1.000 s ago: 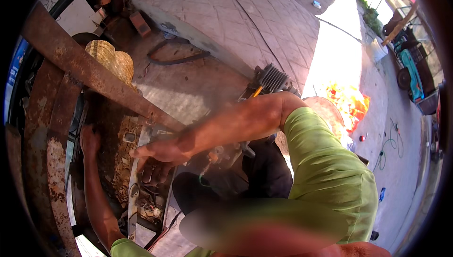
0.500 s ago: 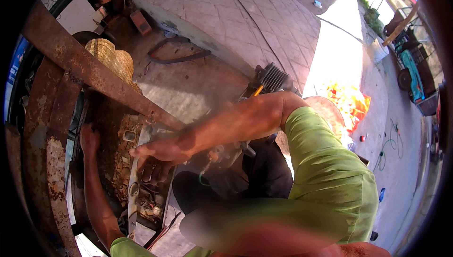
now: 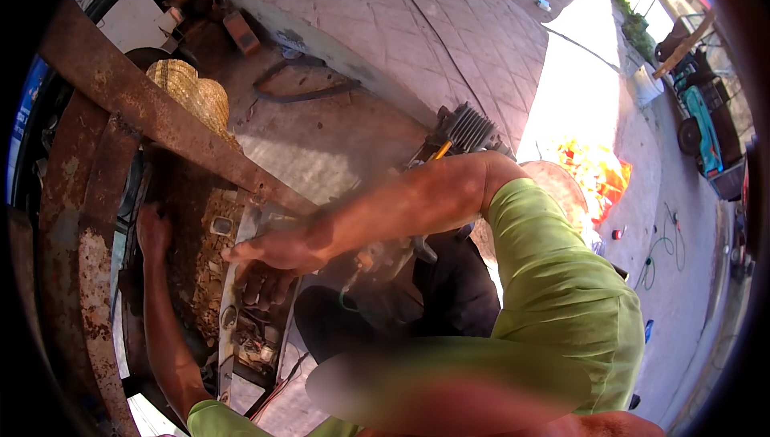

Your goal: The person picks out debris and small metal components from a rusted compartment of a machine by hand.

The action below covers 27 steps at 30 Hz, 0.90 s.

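My right hand (image 3: 269,251) reaches across to a grey tray (image 3: 250,317) full of small dark parts, fingers curled down onto the parts at its upper end; I cannot tell whether they pinch anything. My left hand (image 3: 154,232) is further left, pressed against a dirty, rusty panel (image 3: 196,265) just beside the tray, fingers bent, grip unclear, nothing visibly held. A rusty beam (image 3: 152,116) crosses diagonally above both hands. Behind it sits a straw hat (image 3: 188,88). A finned engine (image 3: 469,128) pokes out behind my right forearm, with a yellow-handled tool (image 3: 441,151) touching it. A black hose (image 3: 301,92) lies on the concrete. Far right: a blue-green cart (image 3: 706,128), a white bucket (image 3: 646,84), and a small red can (image 3: 618,234) on the pavement. At far left edge is a blue sign strip (image 3: 28,104), too blurred to read.
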{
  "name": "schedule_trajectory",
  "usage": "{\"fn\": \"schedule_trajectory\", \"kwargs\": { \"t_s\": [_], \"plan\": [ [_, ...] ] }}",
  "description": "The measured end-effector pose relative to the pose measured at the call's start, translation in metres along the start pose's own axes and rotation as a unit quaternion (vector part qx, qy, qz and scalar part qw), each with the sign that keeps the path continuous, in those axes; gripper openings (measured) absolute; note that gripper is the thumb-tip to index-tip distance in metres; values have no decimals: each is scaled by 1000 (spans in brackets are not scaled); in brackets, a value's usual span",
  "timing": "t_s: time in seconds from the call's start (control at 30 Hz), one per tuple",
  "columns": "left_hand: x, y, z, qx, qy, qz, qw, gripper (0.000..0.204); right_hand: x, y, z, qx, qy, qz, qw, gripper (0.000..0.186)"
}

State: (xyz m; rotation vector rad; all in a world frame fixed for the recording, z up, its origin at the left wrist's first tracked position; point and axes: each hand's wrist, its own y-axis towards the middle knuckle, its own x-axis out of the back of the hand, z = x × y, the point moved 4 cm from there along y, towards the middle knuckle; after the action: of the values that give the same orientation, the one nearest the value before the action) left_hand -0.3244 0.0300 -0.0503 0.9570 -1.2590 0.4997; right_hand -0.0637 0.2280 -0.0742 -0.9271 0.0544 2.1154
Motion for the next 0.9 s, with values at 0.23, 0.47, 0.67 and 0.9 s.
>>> {"fn": "schedule_trajectory", "kwargs": {
  "t_s": [0.23, 0.47, 0.67, 0.9],
  "plan": [
    [1, 0, -2, -40, 1, -14, 999, 19, -2, -2, 2, -11, -8, 10, 1000, 71],
    [26, 4, -36, 1, -75, -1, 997, 12, -2, -5, 3, -15, -8, 4, 1000, 70],
    [31, 3, -43, 4, -95, 7, 995, 12, 1, 1, -1, -4, 5, 0, 1000, 72],
    [26, 3, -36, -60, -75, -29, 995, 20, 2, -1, 1, -15, -9, -16, 1000, 69]
  ]
}}
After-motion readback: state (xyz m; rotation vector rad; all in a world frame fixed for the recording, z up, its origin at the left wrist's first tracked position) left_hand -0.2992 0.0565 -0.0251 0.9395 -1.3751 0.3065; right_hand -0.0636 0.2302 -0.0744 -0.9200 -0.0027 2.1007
